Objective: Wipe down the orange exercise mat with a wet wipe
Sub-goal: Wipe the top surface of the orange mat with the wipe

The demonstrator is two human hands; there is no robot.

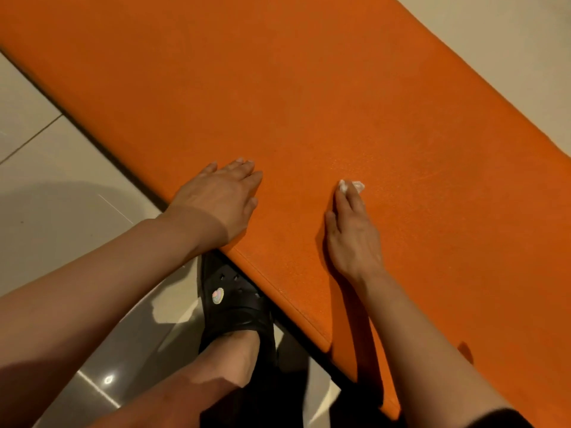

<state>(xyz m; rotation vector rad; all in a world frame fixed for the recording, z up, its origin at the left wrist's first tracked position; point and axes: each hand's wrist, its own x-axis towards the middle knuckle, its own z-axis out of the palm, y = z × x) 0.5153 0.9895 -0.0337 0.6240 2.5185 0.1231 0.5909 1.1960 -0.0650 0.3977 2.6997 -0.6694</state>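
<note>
The orange exercise mat point(309, 88) lies diagonally across the pale tiled floor and fills most of the view. My left hand point(219, 196) rests flat on the mat near its left edge, fingers straight. My right hand point(352, 233) lies on the mat further right, its straight fingers pressing a small bunched white wet wipe point(352, 186) against the surface. Only the wipe's tip shows beyond my fingertips. A faint damp sheen shows on the mat just above the wipe.
My foot in a black clog point(238, 307) with a small charm stands on the glossy floor tiles point(61, 211) right beside the mat's near edge. More tiled floor point(509, 50) shows beyond the mat's far edge at upper right.
</note>
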